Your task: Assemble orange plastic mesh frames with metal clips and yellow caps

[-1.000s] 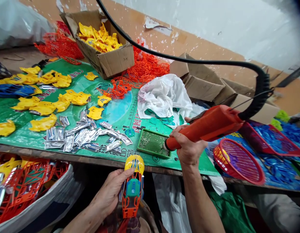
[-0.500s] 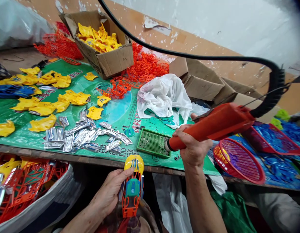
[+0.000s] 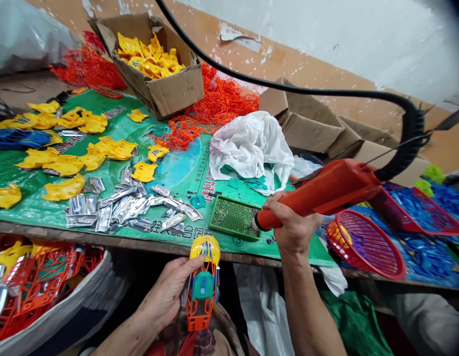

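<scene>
My left hand (image 3: 170,287) is closed on a toy car body (image 3: 204,287) with a yellow hood, a teal middle and an orange frame, held just off the table's front edge. Wrapped around a red electric screwdriver (image 3: 318,195) is my right hand (image 3: 294,230). The screwdriver's tip points left and lies over the right end of a green perforated tray (image 3: 233,217) holding small metal screws. Whether the tip touches a screw is hard to make out. Silver stickered plastic parts (image 3: 125,205) lie in a pile left of the tray.
Yellow shells (image 3: 68,165) are scattered at left, near a cardboard box (image 3: 173,94) of more. Orange frames (image 3: 229,99) and a white bag (image 3: 252,148) lie behind the tray. A red basket (image 3: 366,244) stands at right, a filled sack (image 3: 99,296) at lower left. A black cable (image 3: 289,91) hangs overhead.
The screwdriver and my right hand shifted slightly right, then a little back left, with the tip staying over the tray's right end. My left hand and the toy car body hardly moved.
</scene>
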`<state>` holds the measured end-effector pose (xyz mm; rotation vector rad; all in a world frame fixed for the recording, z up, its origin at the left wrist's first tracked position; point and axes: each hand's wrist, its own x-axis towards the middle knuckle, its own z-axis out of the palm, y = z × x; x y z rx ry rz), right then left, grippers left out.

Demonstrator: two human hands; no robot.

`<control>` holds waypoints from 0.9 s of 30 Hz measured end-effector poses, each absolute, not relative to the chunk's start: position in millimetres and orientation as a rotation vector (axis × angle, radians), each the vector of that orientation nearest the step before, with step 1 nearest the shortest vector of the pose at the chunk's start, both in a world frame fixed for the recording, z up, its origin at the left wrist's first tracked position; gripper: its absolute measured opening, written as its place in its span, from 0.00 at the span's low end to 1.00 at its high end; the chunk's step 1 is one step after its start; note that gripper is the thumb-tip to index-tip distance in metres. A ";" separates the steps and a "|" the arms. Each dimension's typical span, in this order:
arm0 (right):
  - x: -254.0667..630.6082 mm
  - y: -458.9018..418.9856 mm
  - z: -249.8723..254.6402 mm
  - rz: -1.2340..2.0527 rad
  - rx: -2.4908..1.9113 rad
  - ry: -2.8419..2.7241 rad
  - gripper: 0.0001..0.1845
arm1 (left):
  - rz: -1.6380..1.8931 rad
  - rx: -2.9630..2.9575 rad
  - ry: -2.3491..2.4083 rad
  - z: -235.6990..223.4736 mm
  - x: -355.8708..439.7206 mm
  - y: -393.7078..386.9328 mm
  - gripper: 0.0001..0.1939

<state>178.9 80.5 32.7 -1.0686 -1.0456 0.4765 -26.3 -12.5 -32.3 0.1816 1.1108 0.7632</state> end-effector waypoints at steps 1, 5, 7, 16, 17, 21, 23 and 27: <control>179.5 80.3 31.9 0.470 -1.080 -1.055 0.09 | 0.762 0.185 1.109 -32.2 -26.4 -12.7 0.16; 179.3 78.8 30.2 0.472 -1.100 -1.066 0.10 | 0.765 0.177 1.118 -32.0 -25.7 -12.4 0.15; 177.8 78.0 30.5 0.488 -1.096 -1.064 0.10 | 0.762 0.177 1.117 -32.6 -25.2 -11.7 0.15; 174.4 77.6 49.0 0.577 -1.016 -0.964 0.15 | 0.776 0.199 1.132 -35.3 -25.3 -12.6 0.14; 173.3 75.8 54.1 0.597 -0.994 -0.949 0.16 | 0.776 0.199 1.132 -35.1 -25.1 -12.7 0.14; 162.4 60.3 73.2 0.723 -0.885 -0.944 0.21 | 0.788 0.193 1.133 -34.3 -23.9 -13.2 0.16; 154.1 49.1 77.8 0.826 -0.848 -0.951 0.26 | 0.799 0.197 1.112 -34.1 -23.6 -13.7 0.16; 136.4 30.0 75.4 0.991 -0.799 -0.969 0.30 | 0.797 0.202 1.059 -34.3 -23.3 -15.1 0.16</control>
